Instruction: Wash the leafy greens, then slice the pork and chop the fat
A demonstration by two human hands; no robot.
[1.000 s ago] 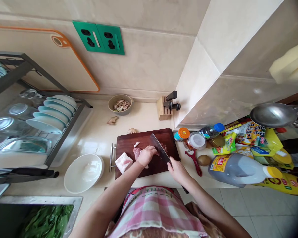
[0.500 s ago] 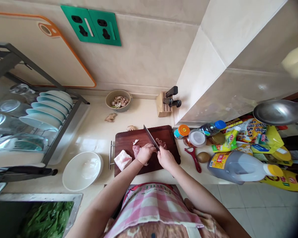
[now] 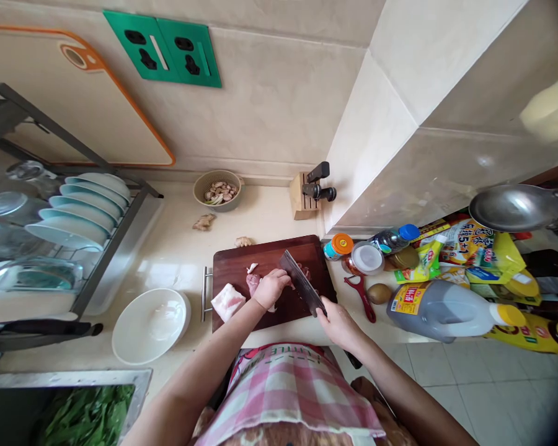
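My right hand (image 3: 338, 321) grips a broad-bladed kitchen knife (image 3: 302, 284), its blade tilted over the dark wooden cutting board (image 3: 279, 248). My left hand (image 3: 272, 288) presses its bent fingers on a piece of raw meat (image 3: 253, 283), just left of the blade; part of the meat is hidden under the hand. Cut meat slices (image 3: 306, 271) lie beyond the knife, partly covered by it. A pale slab of fatty pork (image 3: 228, 302) rests at the board's left end, with a small white scrap (image 3: 252, 268) farther back.
Left of the board stand a white bowl (image 3: 151, 325) and a dish rack with plates (image 3: 81, 210). Behind are a basket of sliced mushrooms (image 3: 218, 191), ginger (image 3: 203, 222) and a knife block (image 3: 304, 197). To the right lie a red peeler (image 3: 365, 300), jars and a large bottle (image 3: 437, 310).
My right hand has moved right and toward me with the knife, whose blade now leans with its flat side showing. My left hand has stayed on the meat.
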